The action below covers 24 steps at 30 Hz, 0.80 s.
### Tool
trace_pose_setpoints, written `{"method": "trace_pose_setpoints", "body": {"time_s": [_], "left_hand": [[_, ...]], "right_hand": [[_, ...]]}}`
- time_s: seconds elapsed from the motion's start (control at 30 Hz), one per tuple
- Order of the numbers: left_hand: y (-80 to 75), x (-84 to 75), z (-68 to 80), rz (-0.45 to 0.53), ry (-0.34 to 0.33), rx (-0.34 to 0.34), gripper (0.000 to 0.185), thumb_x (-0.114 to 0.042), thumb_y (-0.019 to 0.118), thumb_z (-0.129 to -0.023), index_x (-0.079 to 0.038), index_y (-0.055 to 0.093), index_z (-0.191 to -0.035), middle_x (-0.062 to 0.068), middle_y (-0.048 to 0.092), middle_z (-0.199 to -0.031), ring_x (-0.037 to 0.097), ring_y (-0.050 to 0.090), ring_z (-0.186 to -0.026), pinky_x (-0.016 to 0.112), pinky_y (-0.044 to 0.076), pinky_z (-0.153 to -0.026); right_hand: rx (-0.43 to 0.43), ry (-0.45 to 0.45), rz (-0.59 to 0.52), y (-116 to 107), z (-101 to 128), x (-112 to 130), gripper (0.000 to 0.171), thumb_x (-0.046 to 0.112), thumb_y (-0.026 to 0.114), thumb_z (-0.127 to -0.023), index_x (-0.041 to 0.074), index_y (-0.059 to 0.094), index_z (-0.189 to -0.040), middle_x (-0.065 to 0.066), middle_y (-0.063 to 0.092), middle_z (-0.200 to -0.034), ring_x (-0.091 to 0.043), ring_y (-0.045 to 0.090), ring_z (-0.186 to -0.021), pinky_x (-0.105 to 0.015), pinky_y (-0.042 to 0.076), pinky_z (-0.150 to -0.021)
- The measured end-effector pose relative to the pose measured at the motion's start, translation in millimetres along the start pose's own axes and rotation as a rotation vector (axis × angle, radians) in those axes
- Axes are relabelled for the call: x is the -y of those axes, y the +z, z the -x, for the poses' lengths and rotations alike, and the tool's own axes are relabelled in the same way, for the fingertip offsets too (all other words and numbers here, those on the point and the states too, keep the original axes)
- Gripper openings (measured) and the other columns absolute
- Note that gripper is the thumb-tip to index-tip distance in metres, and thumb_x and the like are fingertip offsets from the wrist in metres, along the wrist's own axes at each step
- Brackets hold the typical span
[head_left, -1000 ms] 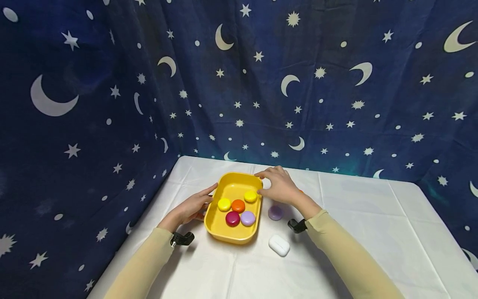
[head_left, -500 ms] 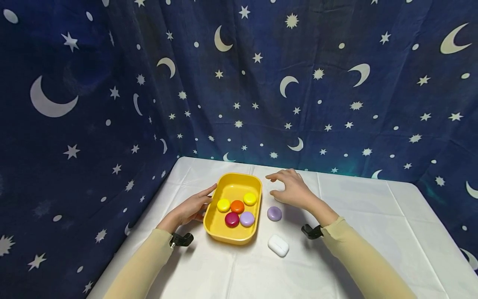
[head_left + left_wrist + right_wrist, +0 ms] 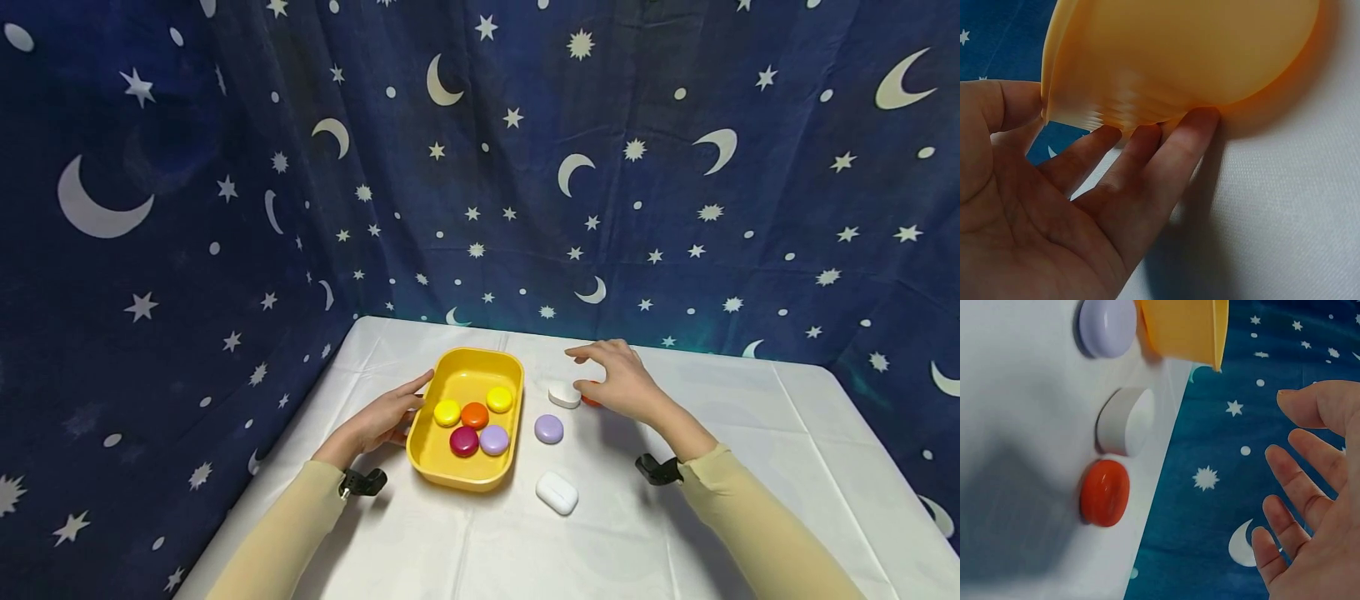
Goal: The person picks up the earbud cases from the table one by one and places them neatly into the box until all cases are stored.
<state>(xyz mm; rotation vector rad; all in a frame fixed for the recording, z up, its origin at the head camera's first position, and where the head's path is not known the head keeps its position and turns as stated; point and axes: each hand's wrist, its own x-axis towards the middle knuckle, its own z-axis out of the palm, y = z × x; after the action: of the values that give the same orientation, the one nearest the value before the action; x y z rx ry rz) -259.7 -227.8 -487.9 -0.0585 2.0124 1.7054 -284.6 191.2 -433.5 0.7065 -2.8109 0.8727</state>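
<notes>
A yellow plastic bin [image 3: 427, 472] holds several round, glossy pieces: two yellow ones, an orange one, a dark red one and a lilac one. My left hand [image 3: 380, 422] rests against its left side; the left wrist view has straight fingertips [image 3: 1200, 122] on the wall and the thumb by the rim. Right of the bin, my right hand [image 3: 624, 383] hovers with spread, relaxed fingers and nothing in them. Under it lies an orange-red disc [image 3: 1105, 494], partly hidden in the head view. Beside that disc sits a white rounded piece [image 3: 562, 395]. A lilac disc [image 3: 549, 429] lies nearer.
A white earbud case [image 3: 557, 493] lies on the white tablecloth [image 3: 720, 500], in front of the lilac disc. Dark blue curtains [image 3: 652, 200] with moons and stars hang behind and to the left of the table.
My right hand has moved off the bin's right rim, to the right, uncovering the white piece and part of the orange-red disc. The left hand stays at the bin.
</notes>
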Motion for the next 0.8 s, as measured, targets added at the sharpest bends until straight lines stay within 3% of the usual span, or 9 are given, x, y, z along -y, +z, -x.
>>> {"method": "trace_pose_setpoints", "body": {"time_s": [0.47, 0.8], "left_hand": [[-1.5, 1.9, -0.7, -0.001, 0.009, 0.006, 0.061, -0.023, 0.049, -0.105, -0.039, 0.031, -0.161, 0.015, 0.045, -0.155, 0.029, 0.062, -0.118, 0.048, 0.059, -0.081], [-1.4, 2.1, -0.8, 0.003, 0.013, 0.013, 0.061, -0.023, 0.048, -0.105, -0.039, 0.031, -0.162, 0.017, 0.046, -0.154, 0.030, 0.062, -0.118, 0.049, 0.060, -0.081]], "right_hand": [[0.036, 0.099, -0.033, 0.1, 6.1, -32.5, 0.055, 0.027, 0.078, -0.088, 0.016, 0.063, -0.140, -0.011, 0.067, -0.122, -0.038, 0.039, -0.131, -0.063, 0.031, -0.104], [0.087, 0.189, -0.042, 5.8, 7.0, -55.9, 0.063, 0.030, 0.079, -0.087, 0.010, 0.059, -0.144, -0.016, 0.065, -0.124, -0.041, 0.042, -0.123, -0.061, 0.035, -0.101]]}}
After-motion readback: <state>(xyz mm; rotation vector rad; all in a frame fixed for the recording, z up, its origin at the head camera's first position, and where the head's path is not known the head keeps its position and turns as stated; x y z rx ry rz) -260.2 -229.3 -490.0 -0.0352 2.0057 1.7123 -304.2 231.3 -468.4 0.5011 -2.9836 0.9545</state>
